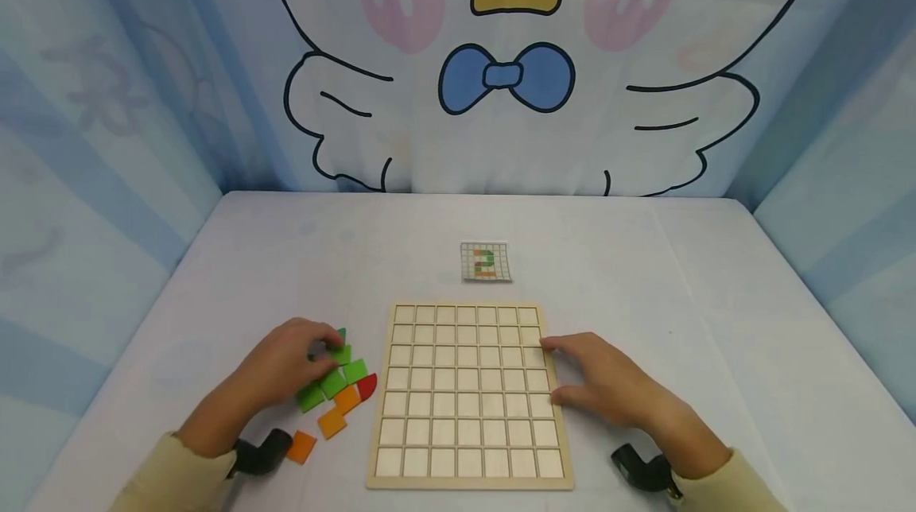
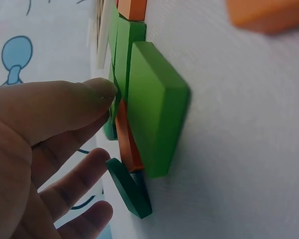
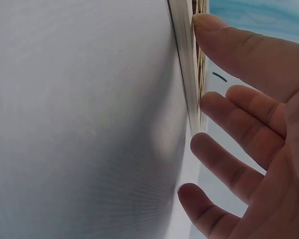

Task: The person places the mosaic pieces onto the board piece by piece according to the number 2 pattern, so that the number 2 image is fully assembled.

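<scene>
My left hand hovers at a loose cluster of coloured tiles left of the board. Its thumb is right at the edge of the green tiles, overlapping them in the left wrist view. A bright green tile is nearest the wrist camera, and a dark green piece is tilted beside it. In the head view, thumb and index finger are spread apart near a green square tile. My right hand rests its thumb and fingertips along the right edge of the wooden grid board, fingers loosely bent.
More green tiles, a red rounded piece and orange squares lie between left hand and board. One orange tile sits nearer the front. A small pattern card showing a 2 lies behind the board on the white table.
</scene>
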Action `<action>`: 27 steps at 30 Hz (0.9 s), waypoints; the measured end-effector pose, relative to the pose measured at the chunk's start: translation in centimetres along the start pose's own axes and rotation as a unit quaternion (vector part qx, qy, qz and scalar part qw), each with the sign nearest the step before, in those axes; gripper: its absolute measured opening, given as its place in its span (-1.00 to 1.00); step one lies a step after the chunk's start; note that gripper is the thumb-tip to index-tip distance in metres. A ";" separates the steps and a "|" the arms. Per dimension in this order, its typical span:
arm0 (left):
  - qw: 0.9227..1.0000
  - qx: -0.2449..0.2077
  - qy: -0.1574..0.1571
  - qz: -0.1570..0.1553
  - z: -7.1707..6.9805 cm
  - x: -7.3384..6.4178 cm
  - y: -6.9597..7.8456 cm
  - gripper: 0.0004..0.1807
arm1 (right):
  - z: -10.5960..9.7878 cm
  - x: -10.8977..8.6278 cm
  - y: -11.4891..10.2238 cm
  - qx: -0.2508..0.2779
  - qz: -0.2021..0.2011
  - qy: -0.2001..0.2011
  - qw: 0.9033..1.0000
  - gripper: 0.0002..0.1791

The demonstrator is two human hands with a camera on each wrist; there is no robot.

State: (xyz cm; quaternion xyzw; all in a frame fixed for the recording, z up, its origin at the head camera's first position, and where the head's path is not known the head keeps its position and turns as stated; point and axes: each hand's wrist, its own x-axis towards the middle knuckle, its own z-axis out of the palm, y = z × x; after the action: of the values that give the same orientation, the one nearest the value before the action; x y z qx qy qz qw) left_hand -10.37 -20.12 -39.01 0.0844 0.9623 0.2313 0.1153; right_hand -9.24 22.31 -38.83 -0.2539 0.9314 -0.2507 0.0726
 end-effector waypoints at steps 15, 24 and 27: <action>1.000 0.002 -0.006 -0.006 0.1 0.3 0.1 -0.80 | 0.0 0.0 0.2 0.009 0.006 -0.010 1.000 -0.33; 1.000 0.012 -0.003 -0.002 0.2 0.2 0.1 -0.79 | 0.2 0.1 0.3 0.013 0.010 -0.010 1.000 -0.33; 1.000 0.026 -0.001 0.003 0.2 0.3 0.3 -0.78 | 0.2 0.1 0.4 0.010 0.008 -0.009 1.000 -0.33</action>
State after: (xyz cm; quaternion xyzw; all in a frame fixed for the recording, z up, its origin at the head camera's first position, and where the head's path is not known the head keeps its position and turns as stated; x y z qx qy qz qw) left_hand -10.61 -19.76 -39.08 0.0904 0.9676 0.2069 0.1129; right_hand -9.44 22.45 -39.18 -0.2478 0.9301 -0.2571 0.0858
